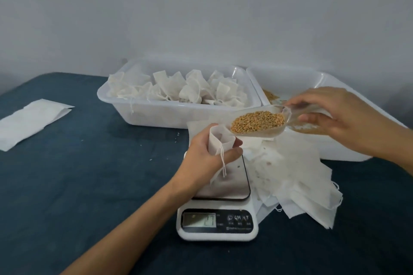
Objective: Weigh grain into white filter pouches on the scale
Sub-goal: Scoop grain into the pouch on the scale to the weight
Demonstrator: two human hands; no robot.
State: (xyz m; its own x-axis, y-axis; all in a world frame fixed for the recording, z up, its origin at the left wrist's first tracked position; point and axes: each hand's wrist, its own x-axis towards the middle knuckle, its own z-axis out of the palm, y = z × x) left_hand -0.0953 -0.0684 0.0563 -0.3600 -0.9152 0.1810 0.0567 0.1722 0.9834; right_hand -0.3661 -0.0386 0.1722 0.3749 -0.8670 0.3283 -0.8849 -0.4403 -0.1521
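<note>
My left hand (205,156) grips an empty white filter pouch (220,140) upright over the steel platform of the white digital scale (225,187), its mouth held open and its drawstring hanging down. My right hand (339,118) pinches the handle of a clear plastic scoop (259,126) heaped with golden grain (257,121). The scoop's lip sits just above and to the right of the pouch mouth. The scale's display (199,219) is lit; I cannot read the digits surely.
A white tub (156,114) of filled, tied pouches stands behind the scale. To its right a second white tub (335,147) holds loose grain. Flat empty pouches (297,176) lie fanned right of the scale, more (31,123) at far left on the dark blue cloth.
</note>
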